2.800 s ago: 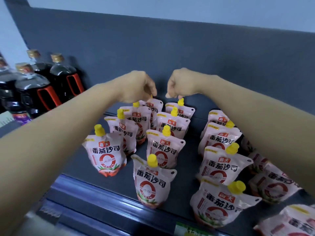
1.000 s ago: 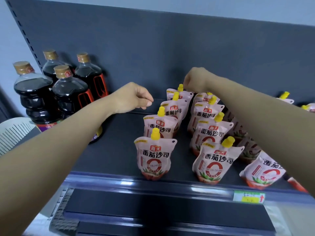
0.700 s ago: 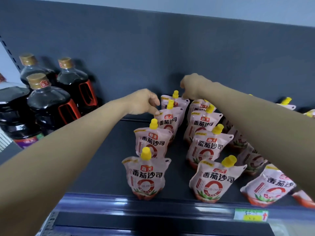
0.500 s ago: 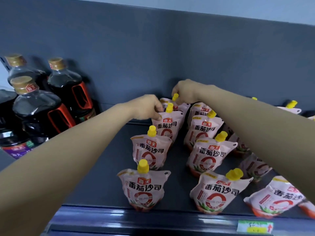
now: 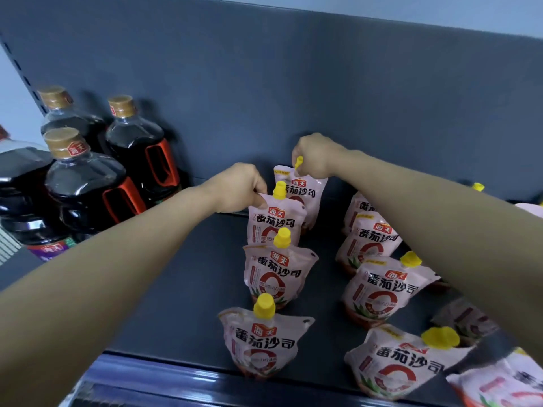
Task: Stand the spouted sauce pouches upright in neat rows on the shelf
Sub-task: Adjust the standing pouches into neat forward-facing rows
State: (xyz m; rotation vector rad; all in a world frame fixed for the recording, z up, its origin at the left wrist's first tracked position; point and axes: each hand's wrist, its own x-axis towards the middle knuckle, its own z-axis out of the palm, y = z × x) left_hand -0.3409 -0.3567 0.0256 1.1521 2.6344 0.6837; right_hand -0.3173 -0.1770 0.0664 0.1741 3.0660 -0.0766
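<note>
Hands now down on back pouches: left hand [image 5: 239,186] pinching second pouch [image 5: 274,221] corner, right hand [image 5: 316,157] clamped on back pouch [image 5: 302,190] cap; left row nearly straight

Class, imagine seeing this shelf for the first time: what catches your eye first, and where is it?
Pink sauce pouches with yellow caps stand in rows across the dark shelf. At the back, the left hand and right hand each grip a pouch. Dark bottles crowd the left corner.
</note>
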